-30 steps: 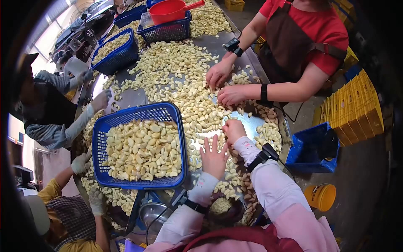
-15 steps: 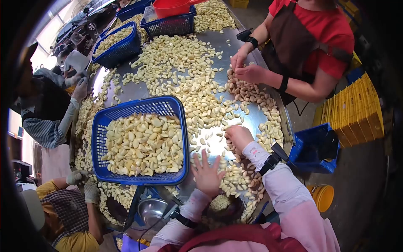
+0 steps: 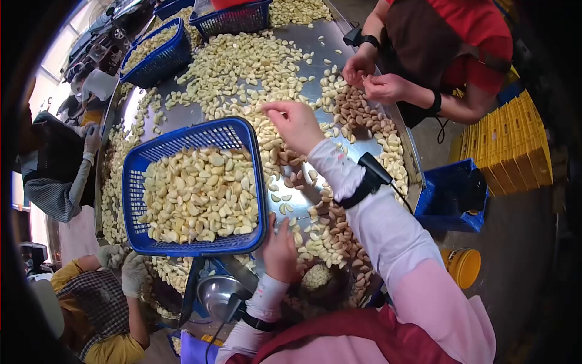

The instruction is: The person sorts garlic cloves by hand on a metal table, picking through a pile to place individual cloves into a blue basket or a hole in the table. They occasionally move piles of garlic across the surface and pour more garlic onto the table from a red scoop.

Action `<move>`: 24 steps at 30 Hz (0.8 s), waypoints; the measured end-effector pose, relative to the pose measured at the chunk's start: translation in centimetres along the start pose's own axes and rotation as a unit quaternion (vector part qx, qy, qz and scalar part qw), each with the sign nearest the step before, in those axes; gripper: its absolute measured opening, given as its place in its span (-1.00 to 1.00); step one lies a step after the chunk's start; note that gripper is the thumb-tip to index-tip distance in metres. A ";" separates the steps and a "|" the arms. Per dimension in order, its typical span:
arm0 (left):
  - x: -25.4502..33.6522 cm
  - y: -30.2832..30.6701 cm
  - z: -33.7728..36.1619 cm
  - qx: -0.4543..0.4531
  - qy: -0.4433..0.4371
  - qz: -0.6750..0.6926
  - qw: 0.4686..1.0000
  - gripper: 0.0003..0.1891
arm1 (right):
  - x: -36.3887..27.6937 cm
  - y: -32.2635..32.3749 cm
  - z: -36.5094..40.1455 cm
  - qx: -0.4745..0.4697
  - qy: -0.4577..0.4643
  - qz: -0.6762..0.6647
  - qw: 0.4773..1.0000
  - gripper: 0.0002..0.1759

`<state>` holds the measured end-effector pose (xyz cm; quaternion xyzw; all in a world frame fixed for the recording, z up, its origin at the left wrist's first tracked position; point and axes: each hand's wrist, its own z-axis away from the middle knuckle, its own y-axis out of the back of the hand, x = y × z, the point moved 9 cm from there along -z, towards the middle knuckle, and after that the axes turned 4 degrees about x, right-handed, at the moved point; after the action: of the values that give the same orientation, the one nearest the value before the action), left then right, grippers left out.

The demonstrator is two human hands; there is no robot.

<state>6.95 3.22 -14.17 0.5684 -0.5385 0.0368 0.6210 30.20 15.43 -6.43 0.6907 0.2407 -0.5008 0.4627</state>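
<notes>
Peeled garlic cloves (image 3: 242,67) cover much of a metal table (image 3: 194,115). My right hand (image 3: 297,127) reaches over the pile beyond the basket's right corner, fingers curled together. Whether a clove is between its fingertips I cannot make out. Close to the near right corner of a blue basket (image 3: 189,249), my left hand (image 3: 280,253) rests low with its fingers apart and nothing visible in it. Heaped garlic cloves (image 3: 200,194) fill that basket. Browner cloves (image 3: 345,239) lie to the right of my left hand, under my right forearm.
Across the table, a person in red (image 3: 448,48) holds both hands over brownish cloves. Two gloved people work along the left side. Blue baskets (image 3: 157,57) stand at the back, a steel bowl (image 3: 221,297) near me. Yellow crates (image 3: 506,139) and a blue bin (image 3: 451,197) stand right.
My right hand has moved forward and left over the pile. My left hand has shifted left and slightly down, nearer the basket. The whole view has tilted a little.
</notes>
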 end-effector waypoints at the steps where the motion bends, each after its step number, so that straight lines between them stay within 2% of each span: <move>1: -1.2 -0.4 0.1 -0.037 0.026 -0.017 0.999 -0.56 | 3.2 0.0 -0.6 0.002 0.025 0.180 0.983 -0.33; 2: -2.0 -1.0 0.2 -0.074 0.049 -0.035 0.995 -0.49 | 6.6 -1.3 0.2 -0.001 0.023 0.179 0.984 -0.33; 4: -1.5 -1.6 -0.7 -0.074 0.036 -0.035 0.996 -0.45 | 9.8 -3.0 3.4 -0.017 -0.002 0.405 0.914 -0.16; 5: -1.2 -2.0 -1.3 -0.069 0.020 -0.034 0.997 -0.41 | 10.6 -4.6 4.6 -0.100 -0.032 0.392 0.914 -0.02; 7: -1.8 -2.4 -1.5 -0.077 0.026 -0.020 0.996 -0.35 | 10.1 -7.0 9.0 -0.185 0.020 0.327 0.926 -0.16; 9: -2.0 -2.2 -1.4 -0.087 0.057 0.010 0.995 -0.36 | 9.1 -5.8 13.6 -0.216 0.011 0.267 0.939 -0.32; 11: -1.4 -1.8 -0.9 -0.087 0.057 0.011 0.995 -0.37 | 6.3 -0.3 16.5 -0.013 0.149 0.251 0.956 -0.61; 13: -0.1 -1.0 -0.1 -0.069 0.030 -0.022 0.997 -0.41 | 6.2 0.9 20.9 -0.138 0.002 0.263 0.955 -0.86; 14: 1.6 -0.9 0.2 -0.037 -0.027 -0.083 0.995 -0.58 | 6.4 0.4 23.5 -0.130 0.031 0.317 0.939 -0.91; 15: 2.0 -1.5 1.0 -0.040 -0.024 -0.085 0.995 -0.58 | 6.8 -0.3 25.7 -0.121 0.061 0.369 0.920 -0.95; 17: 4.2 -4.9 3.7 -0.147 -0.116 -0.081 0.979 -0.85 | 7.6 -1.3 27.3 -0.111 0.049 0.399 0.909 -0.93; 19: 4.7 -6.8 4.2 -0.134 -0.111 -0.103 0.979 -0.85 | 7.6 -1.5 27.3 -0.095 0.048 0.428 0.898 -0.91; 23: 5.1 -7.2 4.0 -0.109 -0.078 -0.102 0.986 -0.78 | 7.5 -0.5 27.1 -0.085 0.026 0.363 0.928 -0.91; 24: 5.6 -6.4 3.6 -0.073 -0.093 -0.077 0.990 -0.74 | 8.0 0.2 27.0 -0.087 -0.032 0.298 0.950 -0.89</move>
<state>11.27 -4.87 -15.23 0.5622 -0.5500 -0.1031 0.6089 20.76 -9.45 -15.53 0.6713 0.0512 -0.3390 0.6571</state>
